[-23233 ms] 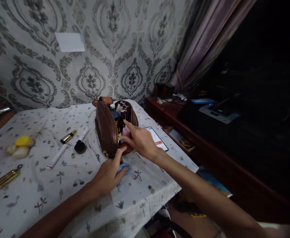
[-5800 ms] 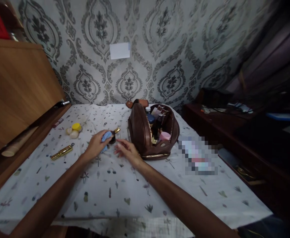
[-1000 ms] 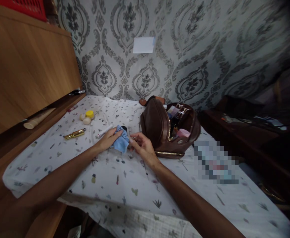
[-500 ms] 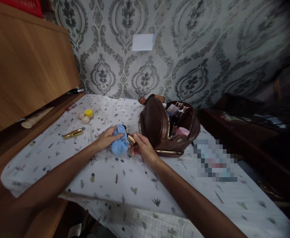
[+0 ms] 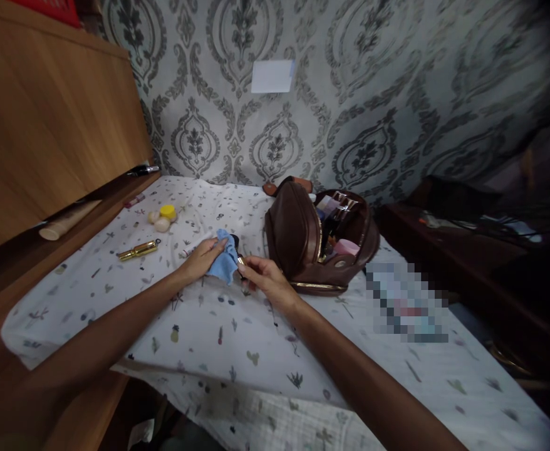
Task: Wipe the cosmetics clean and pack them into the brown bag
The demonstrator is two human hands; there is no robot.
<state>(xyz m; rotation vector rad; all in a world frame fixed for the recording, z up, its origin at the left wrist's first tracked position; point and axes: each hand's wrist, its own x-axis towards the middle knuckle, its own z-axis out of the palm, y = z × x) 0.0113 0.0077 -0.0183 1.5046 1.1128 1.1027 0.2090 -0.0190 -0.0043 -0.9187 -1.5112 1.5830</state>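
Note:
My left hand [image 5: 205,257] is closed on a light blue cloth [image 5: 223,263], pressing it against a small cosmetic item with a dark end and a gold part [image 5: 240,261]. From the other side, the fingers of my right hand [image 5: 262,275] pinch the gold part. Fingers and cloth cover most of this item, so its exact kind does not show. Just right of my right hand, a brown leather bag [image 5: 298,244] stands unzipped, with cosmetics and a pink round item [image 5: 347,248] inside. A gold tube [image 5: 138,250] lies left of my hands.
Beige sponges [image 5: 162,223] and a yellow-lidded item [image 5: 167,212] sit at the back left of the patterned white cloth [image 5: 275,357]. A wooden cabinet [image 5: 59,119] borders the left. A blurred-out item [image 5: 409,304] lies right of the bag. Patterned wallpaper rises behind.
The blue cloth has shifted slightly and hangs flatter below my left fingers. Less of the gold part shows between my hands. The bag and the other items stay put.

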